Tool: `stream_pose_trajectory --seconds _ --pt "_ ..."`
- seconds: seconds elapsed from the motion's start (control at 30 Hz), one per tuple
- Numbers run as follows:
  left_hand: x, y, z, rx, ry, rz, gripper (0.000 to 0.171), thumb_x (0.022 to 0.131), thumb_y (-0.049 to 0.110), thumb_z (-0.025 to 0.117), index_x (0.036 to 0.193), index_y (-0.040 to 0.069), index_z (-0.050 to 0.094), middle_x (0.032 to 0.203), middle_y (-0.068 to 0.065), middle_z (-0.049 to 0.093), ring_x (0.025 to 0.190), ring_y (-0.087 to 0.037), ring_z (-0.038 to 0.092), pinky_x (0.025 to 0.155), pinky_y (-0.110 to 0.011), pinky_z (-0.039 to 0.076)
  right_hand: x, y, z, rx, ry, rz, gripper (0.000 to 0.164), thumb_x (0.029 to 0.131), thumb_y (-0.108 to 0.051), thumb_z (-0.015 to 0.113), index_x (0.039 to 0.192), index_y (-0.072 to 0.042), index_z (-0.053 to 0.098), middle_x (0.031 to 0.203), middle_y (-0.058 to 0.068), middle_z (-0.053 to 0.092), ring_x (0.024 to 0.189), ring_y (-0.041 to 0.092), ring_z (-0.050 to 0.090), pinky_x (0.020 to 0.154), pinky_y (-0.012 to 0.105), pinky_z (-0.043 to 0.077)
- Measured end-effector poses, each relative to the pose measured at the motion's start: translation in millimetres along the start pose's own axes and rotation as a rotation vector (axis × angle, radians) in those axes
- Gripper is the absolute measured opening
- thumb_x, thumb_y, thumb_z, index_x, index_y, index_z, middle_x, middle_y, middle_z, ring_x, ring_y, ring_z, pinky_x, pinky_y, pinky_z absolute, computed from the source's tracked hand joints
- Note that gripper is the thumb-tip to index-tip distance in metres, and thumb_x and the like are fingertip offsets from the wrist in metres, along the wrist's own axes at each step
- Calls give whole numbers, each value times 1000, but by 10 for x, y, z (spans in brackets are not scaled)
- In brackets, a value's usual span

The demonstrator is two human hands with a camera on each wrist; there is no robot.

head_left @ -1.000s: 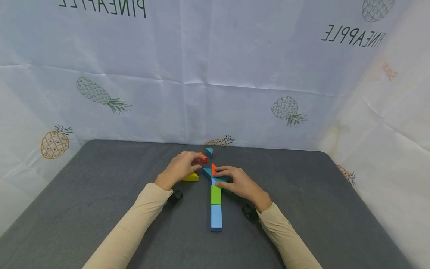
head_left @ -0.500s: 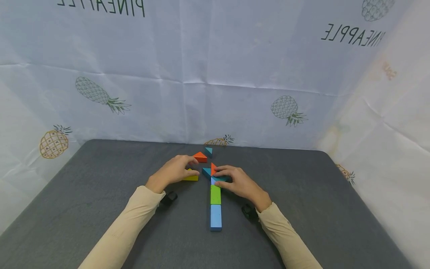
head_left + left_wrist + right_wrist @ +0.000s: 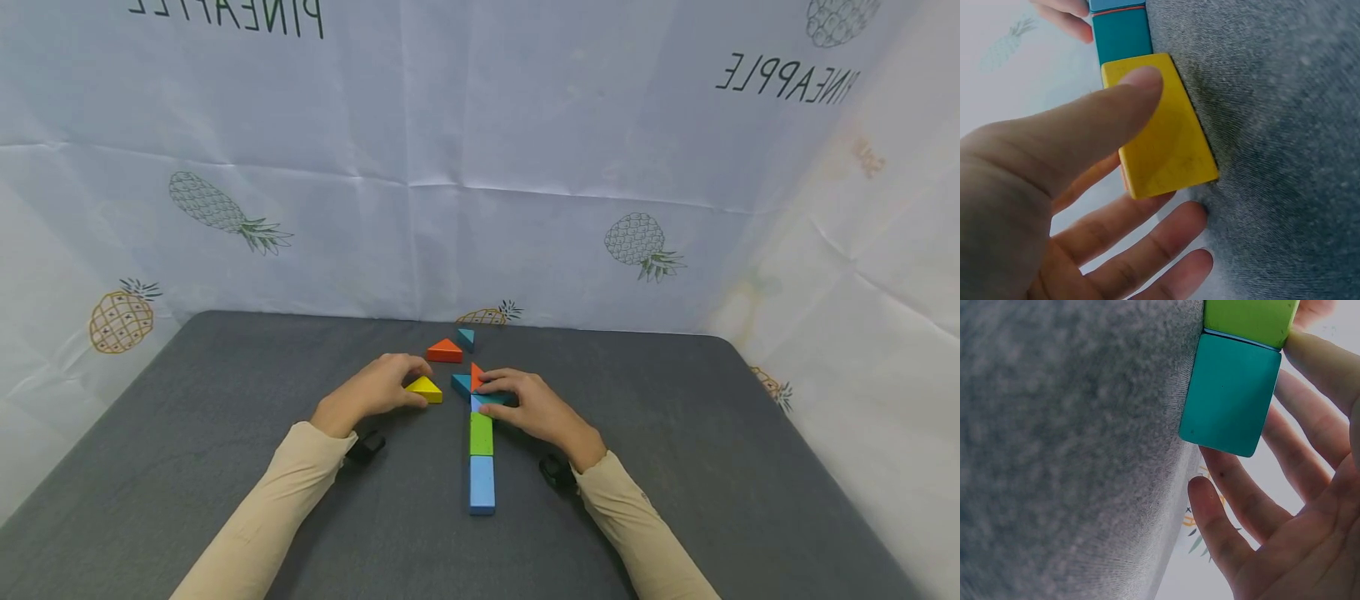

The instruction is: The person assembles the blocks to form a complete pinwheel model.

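Observation:
Between the thumb and fingers of my left hand (image 3: 375, 387) is a yellow triangular block (image 3: 426, 390), lying on the table. The left wrist view has the thumb across the face of the yellow block (image 3: 1169, 144), with fingers behind it. My right hand (image 3: 538, 406) holds a teal triangular block (image 3: 501, 400) between thumb and fingers, its fingertips beside an orange triangular block (image 3: 476, 379). A second teal triangular block (image 3: 461, 385) lies left of the orange one. Below run a small blue piece (image 3: 476, 405), a green block (image 3: 482, 435) and a light blue block (image 3: 482, 483) in line.
Behind the hands lie a red-orange triangular block (image 3: 444, 352) and a small teal triangular block (image 3: 467, 338). The dark grey table (image 3: 187, 467) ends at a pineapple-print curtain (image 3: 450, 250).
My left hand has drawn back from near the red-orange block, leftward and toward me, to the yellow block. My right hand has stayed in place.

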State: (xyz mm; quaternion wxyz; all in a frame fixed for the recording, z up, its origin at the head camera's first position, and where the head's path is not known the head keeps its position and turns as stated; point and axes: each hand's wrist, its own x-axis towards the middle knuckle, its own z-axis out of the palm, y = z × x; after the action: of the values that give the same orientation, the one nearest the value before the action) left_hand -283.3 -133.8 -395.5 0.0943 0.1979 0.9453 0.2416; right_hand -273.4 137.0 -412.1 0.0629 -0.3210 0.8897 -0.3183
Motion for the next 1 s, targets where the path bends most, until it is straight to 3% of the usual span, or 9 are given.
stream_pose_trajectory --seconds 0.67,1.0 --pt "-19 47 75 11 45 49 35 88 13 75 122 6 69 115 -11 71 102 -24 64 93 -43 54 -1 -2 0 -3 0 2 36 95 -29 67 127 -13 69 143 10 57 134 32 52 107 51 44" --pt "12 131 116 20 31 19 36 89 15 75 124 7 68 117 -10 70 103 -23 64 94 -42 54 4 7 6 5 2 7 35 94 -27 68 127 -13 69 143 9 57 134 31 51 107 50 45"
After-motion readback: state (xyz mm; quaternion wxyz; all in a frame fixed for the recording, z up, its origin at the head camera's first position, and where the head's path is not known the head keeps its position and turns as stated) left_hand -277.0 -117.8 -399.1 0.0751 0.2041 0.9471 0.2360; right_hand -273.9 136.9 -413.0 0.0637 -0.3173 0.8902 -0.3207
